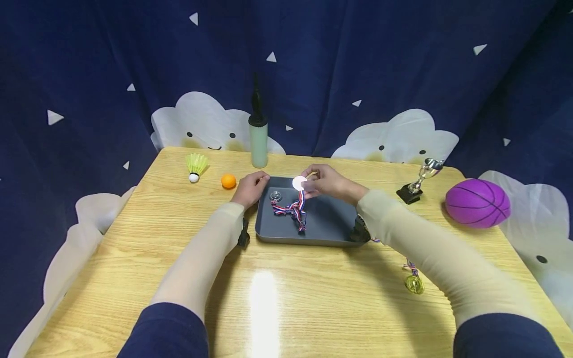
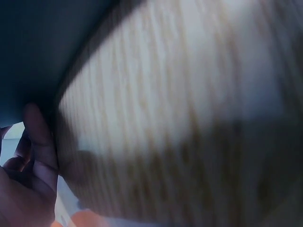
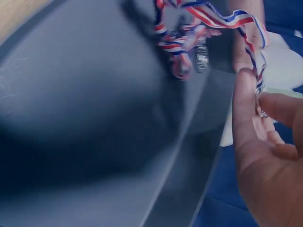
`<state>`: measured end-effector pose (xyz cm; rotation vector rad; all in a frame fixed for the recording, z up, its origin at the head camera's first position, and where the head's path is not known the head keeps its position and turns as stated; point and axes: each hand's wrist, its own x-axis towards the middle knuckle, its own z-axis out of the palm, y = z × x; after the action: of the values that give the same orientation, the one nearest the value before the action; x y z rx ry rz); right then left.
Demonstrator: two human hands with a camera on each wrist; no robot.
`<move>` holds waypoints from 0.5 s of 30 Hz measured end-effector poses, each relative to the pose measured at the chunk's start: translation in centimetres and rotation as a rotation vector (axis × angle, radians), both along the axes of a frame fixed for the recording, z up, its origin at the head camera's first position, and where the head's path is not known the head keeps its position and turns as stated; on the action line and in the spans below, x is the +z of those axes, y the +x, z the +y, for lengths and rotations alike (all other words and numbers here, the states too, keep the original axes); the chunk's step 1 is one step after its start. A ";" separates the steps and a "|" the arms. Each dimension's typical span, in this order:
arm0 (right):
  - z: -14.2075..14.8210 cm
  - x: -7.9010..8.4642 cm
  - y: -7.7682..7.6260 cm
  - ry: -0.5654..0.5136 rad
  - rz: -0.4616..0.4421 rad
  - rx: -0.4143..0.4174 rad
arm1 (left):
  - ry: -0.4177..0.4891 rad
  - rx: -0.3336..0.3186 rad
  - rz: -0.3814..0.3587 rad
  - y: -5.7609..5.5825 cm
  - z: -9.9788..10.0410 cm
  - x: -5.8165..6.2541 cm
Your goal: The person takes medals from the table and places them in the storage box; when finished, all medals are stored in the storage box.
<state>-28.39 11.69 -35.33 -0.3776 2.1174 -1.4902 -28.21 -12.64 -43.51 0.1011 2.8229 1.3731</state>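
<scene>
The right hand [image 1: 329, 183] pinches a medal [image 1: 299, 183] above the tray's [image 1: 327, 226] far edge, so its striped ribbon [image 1: 293, 210] trails down inside. The left hand [image 1: 250, 189] grips the tray's far-left corner (probably steadying it), fingers curled over the rim.

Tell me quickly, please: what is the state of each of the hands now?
Left hand: fingers curled over the left edge of the grey tray, gripping it.
Right hand: pinching a silver medal by its striped ribbon, above the tray.
</scene>
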 end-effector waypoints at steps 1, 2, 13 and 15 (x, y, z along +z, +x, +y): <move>-0.3 -0.4 -0.1 0.028 -0.005 -0.007 | -0.001 0.001 -0.001 0.0 0.0 0.0; -0.6 -0.7 -0.2 0.053 -0.006 -0.012 | 0.002 0.002 -0.004 0.0 0.0 0.0; -2.8 -3.0 -0.5 0.349 0.161 0.000 | 0.011 -0.007 0.007 -0.5 -0.1 -0.5; -3.1 -3.3 -0.4 0.415 0.199 -0.001 | 0.014 -0.005 0.008 -0.5 -0.1 -0.6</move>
<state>-28.79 8.61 -38.63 -0.3798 2.5100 -1.0072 -28.69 -12.72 -44.08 0.1135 2.8172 1.3953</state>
